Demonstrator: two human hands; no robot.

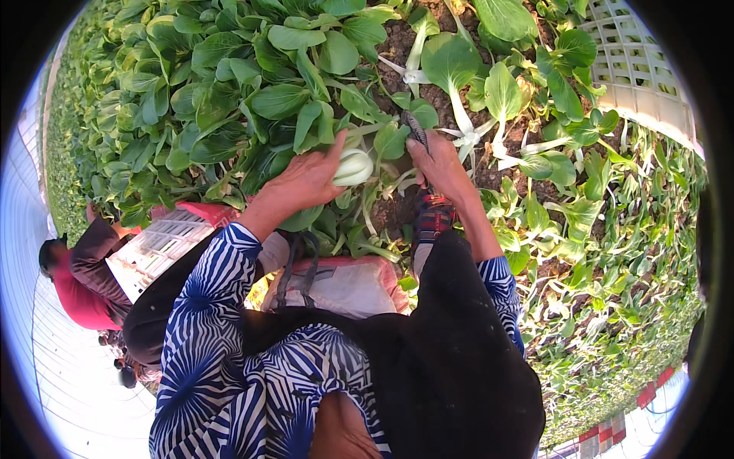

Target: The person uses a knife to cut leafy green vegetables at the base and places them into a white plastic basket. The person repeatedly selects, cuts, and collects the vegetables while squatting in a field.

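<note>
My left hand (309,178) is around a head of bok choy, its pale, rounded base (354,167) turned toward my right side. The leaves of that head merge with the dense green plants beyond, so its far end is hidden. In my right hand (440,162) is a tool with a dark, cord-wrapped handle (417,132); its blade cannot be made out. This hand is just above my plaid shoe (434,215), a short way right of the bok choy base. Loose leaves and bare soil (395,209) lie between the hands.
Standing bok choy (229,86) fills the left. Cut leaves (467,135) litter the soil at right. A white plastic crate (648,86) is at upper right, another crate (163,246) at left near a crouching person (86,281). A pale padded seat (344,284) is beneath me.
</note>
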